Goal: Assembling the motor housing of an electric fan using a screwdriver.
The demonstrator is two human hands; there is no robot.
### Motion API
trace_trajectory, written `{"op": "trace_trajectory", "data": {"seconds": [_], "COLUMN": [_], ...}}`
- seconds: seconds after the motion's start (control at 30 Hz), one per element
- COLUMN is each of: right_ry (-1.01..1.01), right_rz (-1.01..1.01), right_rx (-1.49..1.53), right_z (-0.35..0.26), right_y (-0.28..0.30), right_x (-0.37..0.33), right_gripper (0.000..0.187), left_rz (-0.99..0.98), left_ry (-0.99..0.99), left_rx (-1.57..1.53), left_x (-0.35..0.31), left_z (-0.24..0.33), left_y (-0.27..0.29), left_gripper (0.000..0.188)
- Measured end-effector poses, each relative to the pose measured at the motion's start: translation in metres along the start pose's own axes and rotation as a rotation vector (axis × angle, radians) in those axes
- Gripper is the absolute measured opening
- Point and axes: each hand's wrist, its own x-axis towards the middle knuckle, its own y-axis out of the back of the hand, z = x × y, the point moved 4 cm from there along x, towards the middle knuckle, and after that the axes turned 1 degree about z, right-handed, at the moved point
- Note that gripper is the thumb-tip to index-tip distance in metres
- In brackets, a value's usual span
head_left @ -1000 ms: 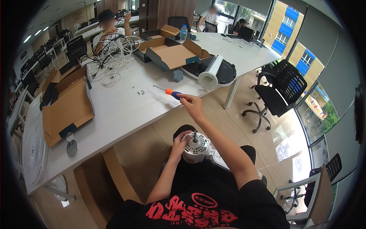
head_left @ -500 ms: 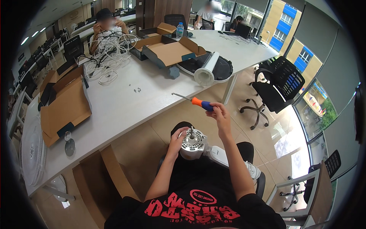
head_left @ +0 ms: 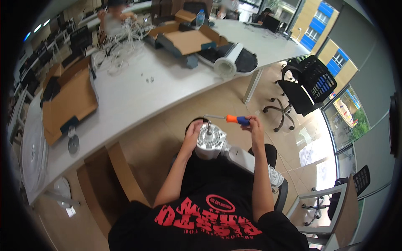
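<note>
On my lap lies a white fan motor housing (head_left: 208,147) with a vented round face and a metal shaft (head_left: 209,127) standing up from its middle. A white neck (head_left: 239,158) runs from it toward the right. My left hand (head_left: 193,134) is closed around the housing's left side. Above and to the right, my right hand (head_left: 254,129) grips a screwdriver (head_left: 237,119) by its blue and orange handle. The screwdriver's metal blade points left, with its tip just above the motor shaft; I cannot tell whether they touch.
The white table (head_left: 125,100) carries small screws (head_left: 150,79), open cardboard boxes (head_left: 71,104), tangled cables (head_left: 119,52), a white tube (head_left: 228,62) and a fan grille (head_left: 33,157). A cardboard box (head_left: 125,173) stands below its edge. Office chairs (head_left: 303,90) are on the right; a person sits across.
My right hand has brought the screwdriver down and rightward, so its tip is closer to the motor shaft. The left hand keeps its hold on the housing. The whole view has shifted slightly.
</note>
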Motion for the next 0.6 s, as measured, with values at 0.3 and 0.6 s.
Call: {"op": "trace_trajectory", "data": {"seconds": [0.3, 0.6], "right_ry": [0.096, 0.084], "right_rz": [-0.058, -0.006], "right_rx": [-0.097, -0.12], "right_z": [-0.014, -0.023], "right_y": [0.006, 0.003], "right_x": [-0.005, -0.009], "right_gripper": [0.025, 0.022], "left_rz": [0.019, -0.043], "left_ry": [-0.009, 0.025], "left_rx": [-0.126, -0.223], "left_x": [-0.003, -0.002], "left_z": [0.004, 0.01], "left_y": [0.0, 0.008], "left_gripper": [0.036, 0.034]}}
